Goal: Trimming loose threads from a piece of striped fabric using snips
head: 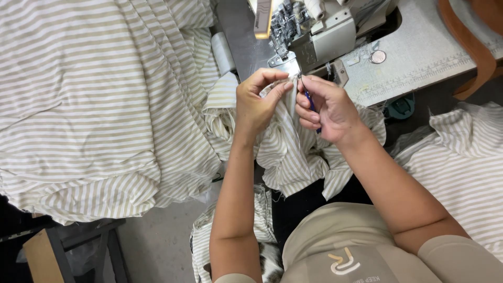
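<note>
Your left hand (255, 102) is raised just in front of the sewing machine (314, 36), its fingers curled narrow and pinching a fold of the striped fabric piece (288, 152). The thumb and forefinger meet at the cloth's top edge, right below the machine's metal presser area. Your right hand (327, 107) sits just beside the left, nearly touching it, also directly in front of the sewing machine. Its fingers are closed around a small blue-handled tool (310, 102), whose metal tip points up at the spot where your left hand pinches the cloth. Whether the tip touches the fabric is too small to tell.

The striped fabric piece hangs from both hands, dropping away from the sewing machine toward your lap in loose folds. To the left of the sewing machine, a large heap of the same cream and tan striped cloth (94, 105) covers the surface. To the right of the machine, the grey machine table (419, 52) shows a ruler strip along its front edge, and more striped cloth (461, 157) lies below that edge, near your right arm.
</note>
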